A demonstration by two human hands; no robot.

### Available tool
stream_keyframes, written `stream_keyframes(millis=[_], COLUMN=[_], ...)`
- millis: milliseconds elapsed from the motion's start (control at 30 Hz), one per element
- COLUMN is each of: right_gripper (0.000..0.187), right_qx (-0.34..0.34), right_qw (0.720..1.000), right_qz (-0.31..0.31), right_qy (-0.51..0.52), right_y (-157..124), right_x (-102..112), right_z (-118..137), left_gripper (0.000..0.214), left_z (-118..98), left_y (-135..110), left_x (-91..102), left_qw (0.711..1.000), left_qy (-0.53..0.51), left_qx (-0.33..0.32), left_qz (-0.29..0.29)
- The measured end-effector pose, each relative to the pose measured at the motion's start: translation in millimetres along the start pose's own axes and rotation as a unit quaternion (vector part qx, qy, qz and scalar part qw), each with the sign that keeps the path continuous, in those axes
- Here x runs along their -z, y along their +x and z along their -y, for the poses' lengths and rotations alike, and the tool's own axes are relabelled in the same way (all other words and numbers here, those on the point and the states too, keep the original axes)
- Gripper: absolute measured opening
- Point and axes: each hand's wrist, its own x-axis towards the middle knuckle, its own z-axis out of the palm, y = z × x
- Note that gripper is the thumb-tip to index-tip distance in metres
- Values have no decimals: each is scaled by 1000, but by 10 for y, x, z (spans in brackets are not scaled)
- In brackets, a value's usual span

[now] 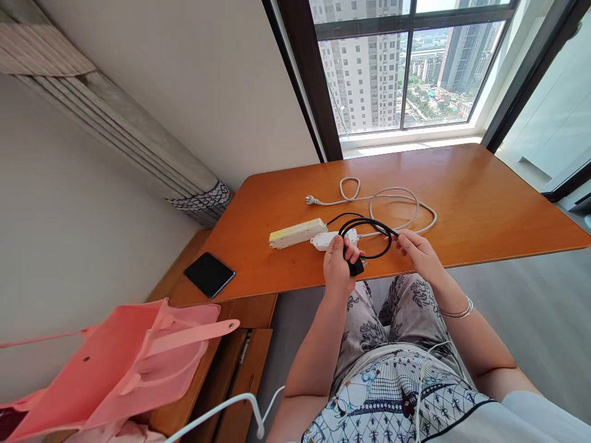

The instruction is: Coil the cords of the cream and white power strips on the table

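A black power cord [379, 225], looped into a coil, is held between both hands above the front of the wooden table. My left hand [340, 263] is closed around the coil's left side, with the cord's black plug [356, 267] hanging by its fingers. Pinching the coil's right side is my right hand [418, 251]. Behind my left hand lies a white power strip [319, 240] with a white cord [401, 191] spread in loops and ending in a plug [311, 200]. A yellowish-white power strip [297, 233] lies to the left, and the black cord runs to its end.
A black tablet [209, 274] lies at the left of the table [480, 203]. Below it, a pink bag [133, 363] stands open on a lower wooden cabinet. A window [406, 74] is behind the table, a gathered curtain [138, 147] to the left.
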Motion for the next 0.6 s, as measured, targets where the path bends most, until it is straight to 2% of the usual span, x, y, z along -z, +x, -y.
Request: stream_keyframes(millis=[133,333,433,533,600], right_gripper=[57,50,42,33,31], right_qx=[9,34,85,128,139], right_qw=[1000,999,990,962,951], right_qz=[-10,-11,-24,-64,-64], right_qy=[-7,-30,-114,-234,-267], right_y=[-4,-37,-45,-38,-31], right_x=[26,-43,-42,-17,-14], right_z=[-49,-100,-72,-13,23], left_gripper=[40,40,40,40,40], left_z=[0,-18,-27,-32,-30], left_y=[10,-25,-47,-63,-77], left_x=[4,-71,-93,-98,-103], left_qw=[1000,998,996,995,994], left_qy=[-12,-63,-82,-88,-93], left_qx=[9,13,25,40,48], left_qz=[-13,-22,-13,-9,-13])
